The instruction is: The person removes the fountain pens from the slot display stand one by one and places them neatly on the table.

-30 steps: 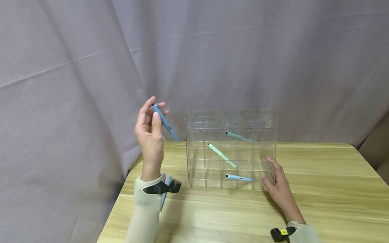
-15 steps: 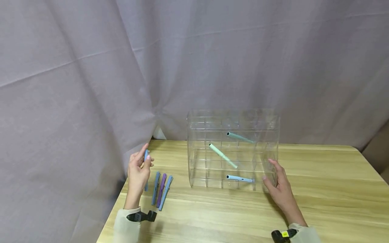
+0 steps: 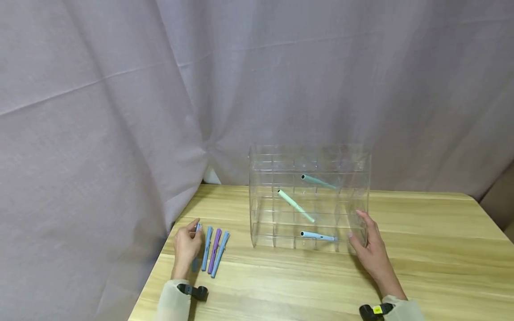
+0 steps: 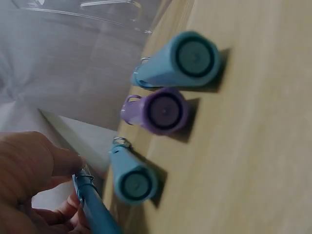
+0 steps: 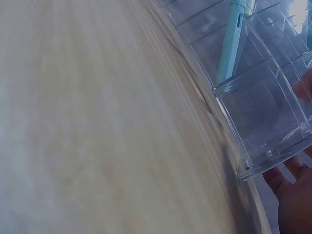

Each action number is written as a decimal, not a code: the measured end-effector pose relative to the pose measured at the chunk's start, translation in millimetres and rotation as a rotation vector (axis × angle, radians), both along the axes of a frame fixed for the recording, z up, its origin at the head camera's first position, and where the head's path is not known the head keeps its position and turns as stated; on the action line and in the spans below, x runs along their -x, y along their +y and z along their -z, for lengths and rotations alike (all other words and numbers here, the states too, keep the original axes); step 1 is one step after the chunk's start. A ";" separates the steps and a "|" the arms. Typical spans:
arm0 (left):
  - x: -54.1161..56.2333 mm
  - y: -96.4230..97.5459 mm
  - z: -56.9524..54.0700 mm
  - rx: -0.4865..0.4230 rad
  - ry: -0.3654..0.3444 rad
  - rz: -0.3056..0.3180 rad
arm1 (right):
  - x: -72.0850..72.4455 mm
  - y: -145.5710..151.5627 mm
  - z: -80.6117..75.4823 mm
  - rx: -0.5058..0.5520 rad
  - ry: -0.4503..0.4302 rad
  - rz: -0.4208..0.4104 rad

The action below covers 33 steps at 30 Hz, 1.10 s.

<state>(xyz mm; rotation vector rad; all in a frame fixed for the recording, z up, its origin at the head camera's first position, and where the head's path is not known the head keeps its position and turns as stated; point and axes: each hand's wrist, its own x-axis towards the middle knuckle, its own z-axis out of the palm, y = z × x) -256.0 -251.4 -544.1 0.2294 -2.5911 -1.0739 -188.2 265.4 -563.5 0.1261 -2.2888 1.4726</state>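
Note:
Low over the table's left side, my left hand (image 3: 186, 246) pinches a blue pen (image 4: 97, 209) near its clip end, between thumb and fingers. Beside it three capped pens lie in a rough row: a blue one (image 3: 206, 248), a purple one (image 3: 214, 252) and another blue one (image 3: 220, 255). My right hand (image 3: 371, 247) grips the right side wall of a clear acrylic organizer (image 3: 274, 232), thumb and fingers on either side of the wall. Inside its compartments rest a teal pen (image 3: 315, 180), a light green pen (image 3: 295, 205) and a light blue pen (image 3: 317, 236).
The organizer stands on a wood-grain table (image 3: 433, 249), toward the back edge. A grey curtain (image 3: 305, 80) hangs behind and along the left side. The table's left edge runs close by my left hand.
My left hand has come down from raised beside the organizer to the table left of the row, holding the blue pen. The right hand stays on the organizer.

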 end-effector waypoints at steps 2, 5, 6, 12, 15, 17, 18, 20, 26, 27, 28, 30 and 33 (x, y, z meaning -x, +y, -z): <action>1.9 1.7 2.4 0.000 -0.015 0.000 | -1.0 -0.3 -1.0 -0.001 -0.005 0.002; 4.1 4.9 7.2 0.005 -0.032 -0.007 | -1.2 0.1 -0.9 0.001 -0.019 -0.002; 4.9 5.8 8.8 0.008 -0.039 -0.007 | -1.1 0.3 -0.8 0.000 -0.025 -0.001; 8.7 7.9 11.8 0.014 -0.042 -0.007 | 0.9 0.0 -1.3 -0.004 -0.039 0.001; 8.4 10.7 9.4 0.018 -0.029 -0.007 | 0.7 -0.1 -2.9 -0.004 -0.044 0.009; 6.5 15.6 5.5 0.012 -0.006 -0.002 | 0.3 -0.1 -3.3 -0.005 -0.040 0.014; 5.4 19.6 2.3 0.006 0.018 0.000 | 0.1 -0.1 -3.4 -0.005 -0.039 0.016; 2.5 30.6 -7.0 -0.011 0.064 0.016 | 0.0 0.0 -3.2 -0.003 -0.031 0.014; -3.0 81.7 -44.2 -0.094 0.297 0.111 | 1.0 0.1 -2.5 0.009 -0.016 0.009; -3.4 91.5 -49.8 -0.105 0.345 0.123 | 0.9 0.3 -2.5 0.010 -0.015 0.009; -3.6 100.7 -55.0 -0.114 0.390 0.137 | 0.9 0.5 -2.5 0.010 -0.012 0.008; -3.1 118.5 -63.2 -0.128 0.467 0.159 | 0.5 0.6 -2.3 0.006 -0.007 0.007; -2.3 143.3 -75.5 -0.156 0.524 0.209 | -0.2 -0.1 -1.6 0.006 0.004 0.008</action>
